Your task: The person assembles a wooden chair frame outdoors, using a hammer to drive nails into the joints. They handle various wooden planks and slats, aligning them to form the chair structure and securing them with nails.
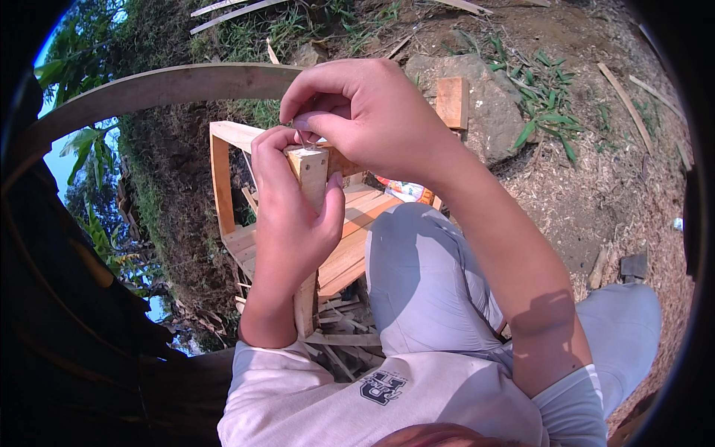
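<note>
Nearest lies my pale shirt, then the wood frame, its near post wrapped firmly in my left hand; at its top, my right hand pinches narrow, on what, I cannot tell.

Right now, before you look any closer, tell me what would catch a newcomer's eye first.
First, the two hands at upper centre: the left hand wraps around a pale wooden post, and the right hand bends over its top, fingers drawn together. Next, the long plank at upper left, looking arched in this wide lens. Then the small wooden block on a rock, right of the hands.
</note>
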Action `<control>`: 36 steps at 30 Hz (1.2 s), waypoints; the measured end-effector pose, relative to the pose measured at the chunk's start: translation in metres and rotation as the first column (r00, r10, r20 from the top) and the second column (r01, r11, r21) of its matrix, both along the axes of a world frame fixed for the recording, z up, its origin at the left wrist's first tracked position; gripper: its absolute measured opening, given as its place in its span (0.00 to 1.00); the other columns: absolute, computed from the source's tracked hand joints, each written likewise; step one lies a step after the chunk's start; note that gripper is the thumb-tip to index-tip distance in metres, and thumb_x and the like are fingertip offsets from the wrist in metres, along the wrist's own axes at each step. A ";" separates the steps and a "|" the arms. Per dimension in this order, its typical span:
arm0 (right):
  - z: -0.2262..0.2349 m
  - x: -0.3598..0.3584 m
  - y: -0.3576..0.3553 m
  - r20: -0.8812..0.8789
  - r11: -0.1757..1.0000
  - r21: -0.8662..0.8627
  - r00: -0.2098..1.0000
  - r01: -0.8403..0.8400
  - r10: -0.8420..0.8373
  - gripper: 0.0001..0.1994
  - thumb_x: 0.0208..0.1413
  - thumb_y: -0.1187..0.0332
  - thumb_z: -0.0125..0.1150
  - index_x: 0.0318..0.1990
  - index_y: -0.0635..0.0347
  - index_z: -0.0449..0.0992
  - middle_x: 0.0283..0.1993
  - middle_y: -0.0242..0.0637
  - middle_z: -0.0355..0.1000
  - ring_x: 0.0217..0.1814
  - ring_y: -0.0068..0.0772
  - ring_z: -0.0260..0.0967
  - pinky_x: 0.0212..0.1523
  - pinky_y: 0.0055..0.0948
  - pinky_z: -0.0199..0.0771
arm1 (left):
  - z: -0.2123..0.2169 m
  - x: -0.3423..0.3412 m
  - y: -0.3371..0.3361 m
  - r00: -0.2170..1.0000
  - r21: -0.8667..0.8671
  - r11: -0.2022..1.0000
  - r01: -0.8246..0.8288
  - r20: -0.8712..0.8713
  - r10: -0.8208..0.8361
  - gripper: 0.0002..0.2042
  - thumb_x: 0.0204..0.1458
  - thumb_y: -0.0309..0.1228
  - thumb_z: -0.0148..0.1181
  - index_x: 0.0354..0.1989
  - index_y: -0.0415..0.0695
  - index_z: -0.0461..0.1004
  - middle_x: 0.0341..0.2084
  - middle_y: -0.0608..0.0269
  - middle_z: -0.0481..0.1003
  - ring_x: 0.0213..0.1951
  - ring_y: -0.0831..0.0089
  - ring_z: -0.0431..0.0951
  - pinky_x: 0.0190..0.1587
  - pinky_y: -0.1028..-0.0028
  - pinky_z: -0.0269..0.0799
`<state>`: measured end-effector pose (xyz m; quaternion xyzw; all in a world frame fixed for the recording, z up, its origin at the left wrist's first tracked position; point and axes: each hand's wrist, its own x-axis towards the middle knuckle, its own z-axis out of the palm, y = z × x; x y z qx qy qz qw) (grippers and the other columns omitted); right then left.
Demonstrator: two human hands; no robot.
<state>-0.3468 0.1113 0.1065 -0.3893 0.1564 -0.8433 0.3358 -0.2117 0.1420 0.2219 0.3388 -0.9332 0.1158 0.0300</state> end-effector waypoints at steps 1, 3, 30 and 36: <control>0.001 -0.001 0.003 -0.018 1.000 0.006 1.000 0.000 0.000 0.10 0.52 0.76 0.62 0.40 0.64 0.86 0.35 0.45 0.84 0.37 0.38 0.84 0.43 0.34 0.83 | 0.000 0.000 0.001 1.000 0.004 1.000 -0.005 -0.003 0.005 0.28 0.50 0.17 0.65 0.59 0.34 0.59 0.54 0.44 0.64 0.57 0.48 0.70 0.64 0.58 0.66; 0.004 -0.005 0.005 -0.054 1.000 -0.004 0.999 0.001 -0.001 0.10 0.52 0.76 0.61 0.40 0.63 0.86 0.35 0.45 0.85 0.37 0.39 0.85 0.43 0.34 0.83 | 0.001 -0.001 0.001 1.000 0.006 1.000 -0.004 -0.004 0.004 0.29 0.50 0.18 0.65 0.60 0.34 0.59 0.54 0.44 0.64 0.57 0.48 0.70 0.64 0.58 0.66; -0.003 -0.013 0.009 -0.036 0.994 -0.064 0.995 -0.092 0.090 0.12 0.53 0.78 0.62 0.43 0.64 0.86 0.38 0.42 0.85 0.41 0.32 0.84 0.46 0.32 0.83 | 0.001 0.002 0.001 1.000 -0.026 0.999 -0.020 0.014 0.021 0.27 0.52 0.21 0.65 0.59 0.34 0.61 0.53 0.44 0.66 0.56 0.47 0.71 0.62 0.57 0.68; -0.009 -0.017 0.016 -0.200 0.991 0.011 0.971 -0.132 0.132 0.10 0.54 0.79 0.65 0.43 0.65 0.86 0.37 0.38 0.85 0.41 0.26 0.82 0.46 0.29 0.82 | 0.001 0.001 0.001 0.999 -0.040 0.998 -0.040 0.013 0.040 0.25 0.53 0.22 0.66 0.58 0.33 0.62 0.52 0.45 0.67 0.56 0.49 0.72 0.62 0.58 0.67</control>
